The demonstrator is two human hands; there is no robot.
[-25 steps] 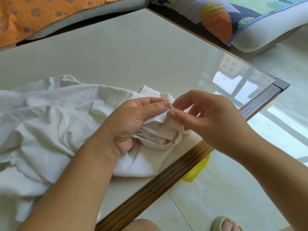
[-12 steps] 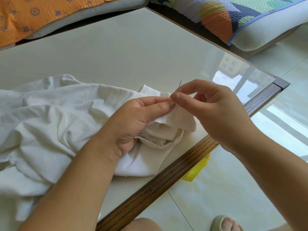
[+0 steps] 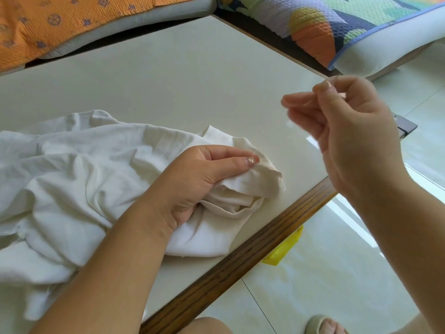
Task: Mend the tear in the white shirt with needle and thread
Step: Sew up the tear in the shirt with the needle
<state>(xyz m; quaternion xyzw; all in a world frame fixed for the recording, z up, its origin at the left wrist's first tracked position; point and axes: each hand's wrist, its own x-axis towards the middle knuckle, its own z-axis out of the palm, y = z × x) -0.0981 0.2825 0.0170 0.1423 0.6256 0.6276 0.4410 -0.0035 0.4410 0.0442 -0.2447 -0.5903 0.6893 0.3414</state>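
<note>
Shirt lies crumpled on the table by its near edge. The left hand pinches its fold between thumb and forefinger. The right hand hovers well apart, pinching a needle.

A glossy cream bench with a dark wooden edge fills the middle. At eleven o'clock lies an orange quilted cushion with blue motifs, and at one o'clock a multicoloured quilted cushion edged in blue. At five o'clock, on pale glossy floor tiles, a yellow plastic object sits partly under the bench edge. A pale sandal lies lower still.
</note>
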